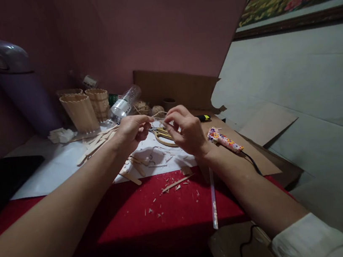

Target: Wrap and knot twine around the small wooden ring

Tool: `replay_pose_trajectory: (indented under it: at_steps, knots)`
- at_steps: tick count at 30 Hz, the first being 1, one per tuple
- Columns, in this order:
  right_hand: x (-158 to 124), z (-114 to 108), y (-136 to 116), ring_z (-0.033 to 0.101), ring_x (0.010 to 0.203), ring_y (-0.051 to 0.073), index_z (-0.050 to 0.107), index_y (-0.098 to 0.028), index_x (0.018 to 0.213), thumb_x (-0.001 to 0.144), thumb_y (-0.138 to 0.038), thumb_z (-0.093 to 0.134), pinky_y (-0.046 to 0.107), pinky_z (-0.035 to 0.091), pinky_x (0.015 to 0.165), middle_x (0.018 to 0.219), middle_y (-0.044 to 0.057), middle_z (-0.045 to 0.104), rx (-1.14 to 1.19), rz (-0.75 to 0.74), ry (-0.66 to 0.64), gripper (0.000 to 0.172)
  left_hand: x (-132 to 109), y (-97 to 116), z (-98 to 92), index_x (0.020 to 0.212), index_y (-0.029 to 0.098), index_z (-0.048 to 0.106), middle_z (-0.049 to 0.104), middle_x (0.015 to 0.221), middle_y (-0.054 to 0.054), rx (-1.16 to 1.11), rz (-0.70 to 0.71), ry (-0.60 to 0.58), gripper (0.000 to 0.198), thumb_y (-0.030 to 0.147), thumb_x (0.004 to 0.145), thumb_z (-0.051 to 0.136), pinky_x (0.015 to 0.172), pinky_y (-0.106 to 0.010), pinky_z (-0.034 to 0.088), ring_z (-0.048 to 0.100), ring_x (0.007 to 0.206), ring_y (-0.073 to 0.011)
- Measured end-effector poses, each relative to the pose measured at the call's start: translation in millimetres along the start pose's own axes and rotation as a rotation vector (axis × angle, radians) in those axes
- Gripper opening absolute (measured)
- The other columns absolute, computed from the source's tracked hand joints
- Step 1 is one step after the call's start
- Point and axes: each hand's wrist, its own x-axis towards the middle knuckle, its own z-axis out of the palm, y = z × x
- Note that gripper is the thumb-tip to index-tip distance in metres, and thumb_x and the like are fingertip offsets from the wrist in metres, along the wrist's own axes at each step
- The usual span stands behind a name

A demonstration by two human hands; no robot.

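My left hand (132, 132) and my right hand (186, 131) are raised close together above the white paper (62, 165). Both pinch a thin strand of jute twine (157, 116) stretched between their fingertips. Below the hands lie gold-handled scissors (164, 137). Loose wooden craft sticks (96, 147) are spread on the paper, and small wood chips (170, 187) lie on the red cloth (145, 217). A glue gun with a flowered pattern (224, 139) rests by my right wrist on cardboard, its black cord trailing toward me.
Two cups built of craft sticks (80, 111) stand at the back left, beside a clear plastic bottle (123, 104) lying on its side and twine balls (143, 107). A clear glue stick (213, 201) lies on the cloth. Cardboard sheets (267, 125) sit to the right, a purple bin (21, 85) at left.
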Motion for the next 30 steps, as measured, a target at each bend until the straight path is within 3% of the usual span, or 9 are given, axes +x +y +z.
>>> replay_pose_trajectory:
  at_steps: [3,8,14,20,24,27,30]
  knots:
    - [-4,6,-5,0.062,0.085,0.016,0.064,-0.016,0.089,0.087,-0.02,0.047,0.028,0.049,0.075,0.097,0.008,0.066,0.047,-0.074,-0.122,0.017,-3,2,1.2,0.053,0.015,0.043,0.037,0.04,0.006,-0.09,-0.036,-0.062,0.022,0.007,0.064,0.059,0.029,-0.016,0.015,0.023,0.029,-0.0004]
    - [-9,13,-5,0.052,0.119,0.019,0.055,-0.011,0.121,0.085,-0.008,0.042,0.033,0.047,0.095,0.134,0.012,0.051,0.015,-0.135,-0.128,0.038,-3,4,0.4,0.058,0.014,0.046,0.032,0.038,0.009,-0.194,-0.083,-0.156,0.017,0.007,0.069,0.057,0.028,-0.016,0.016,0.021,0.028,-0.001]
    - [-10,8,-11,0.051,0.121,0.021,0.048,-0.02,0.132,0.083,-0.007,0.043,0.039,0.048,0.097,0.14,0.005,0.044,-0.025,-0.097,-0.097,0.051,-1,6,-1.9,0.054,0.017,0.04,0.036,0.039,0.008,-0.224,-0.114,-0.147,0.024,0.008,0.068,0.058,0.027,-0.017,0.017,0.02,0.027,-0.0013]
    - [-11,10,-12,0.048,0.124,0.018,0.051,-0.021,0.128,0.084,-0.006,0.04,0.035,0.047,0.098,0.139,0.003,0.046,0.015,-0.129,-0.08,0.048,1,5,-4.0,0.055,0.015,0.044,0.035,0.038,0.007,-0.204,-0.113,-0.177,0.019,0.008,0.071,0.054,0.027,-0.018,0.016,0.021,0.026,-0.0015]
    - [-9,7,-11,0.049,0.122,0.018,0.058,-0.021,0.115,0.084,-0.006,0.04,0.037,0.047,0.096,0.138,0.004,0.047,0.044,-0.115,-0.1,0.039,1,3,-4.7,0.053,0.015,0.044,0.035,0.038,0.007,-0.157,-0.131,-0.212,0.021,0.009,0.071,0.054,0.027,-0.018,0.015,0.02,0.027,-0.0017]
    - [-8,7,-10,0.054,0.115,0.019,0.06,-0.019,0.096,0.081,-0.007,0.041,0.037,0.049,0.089,0.137,0.008,0.047,0.102,-0.06,-0.038,0.027,-2,3,-2.8,0.052,0.016,0.042,0.034,0.038,0.007,-0.128,-0.145,-0.214,0.024,0.009,0.069,0.056,0.028,-0.019,0.015,0.021,0.027,-0.0017]
    - [-7,7,-8,0.059,0.1,0.019,0.058,-0.018,0.09,0.079,-0.005,0.042,0.033,0.051,0.079,0.128,0.011,0.053,0.131,0.005,0.07,0.023,-4,4,-1.1,0.052,0.016,0.04,0.034,0.038,0.007,-0.138,-0.133,-0.184,0.025,0.008,0.068,0.056,0.028,-0.018,0.015,0.021,0.028,-0.0015]
